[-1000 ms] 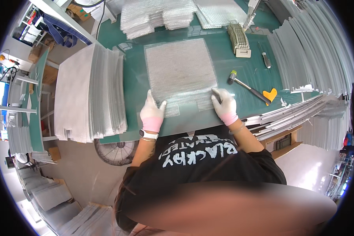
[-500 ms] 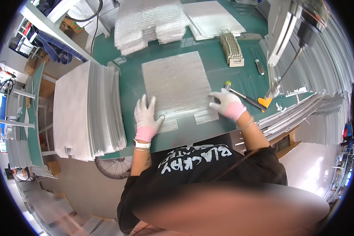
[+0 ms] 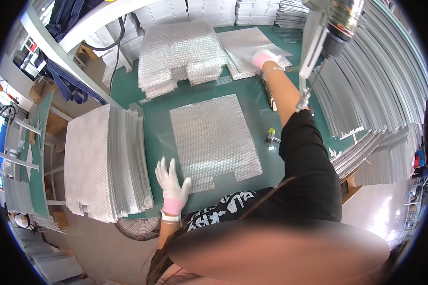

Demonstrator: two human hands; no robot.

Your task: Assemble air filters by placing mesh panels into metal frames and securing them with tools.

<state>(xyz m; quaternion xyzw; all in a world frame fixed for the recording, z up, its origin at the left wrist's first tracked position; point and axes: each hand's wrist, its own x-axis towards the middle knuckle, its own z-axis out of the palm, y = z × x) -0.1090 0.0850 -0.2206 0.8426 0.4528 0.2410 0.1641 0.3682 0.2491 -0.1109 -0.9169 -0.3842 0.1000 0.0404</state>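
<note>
Head camera, looking down at a green worktable (image 3: 154,126): clock directions run from the textured sheet (image 3: 214,142) at its middle, with twelve pointing away from the person. Nearest, at seven o'clock, a round fan (image 3: 139,229) shows below the table's edge. Between seven and eight, the gloved left hand (image 3: 175,191), white with a pink cuff, is spread wide and holds nothing, its thumb at the sheet's near left corner; I cannot tell whether it presses. That silvery sheet lies flat, notched along its near edge. At nine, a thick stack of pale panels (image 3: 88,161) rises. At three, a hammer (image 3: 270,136) with a yellow-green tip lies partly hidden by the black right sleeve (image 3: 309,147). Farther off, at one, the gloved right hand (image 3: 262,58) is at a low stack of flat sheets (image 3: 240,40); its fingers are blurred, so I cannot tell whether they grip one. At eleven sits a thicker pile of bubbly sheets (image 3: 180,50). Toward two, tall rows of grey panels (image 3: 371,80) stand close together.
</note>
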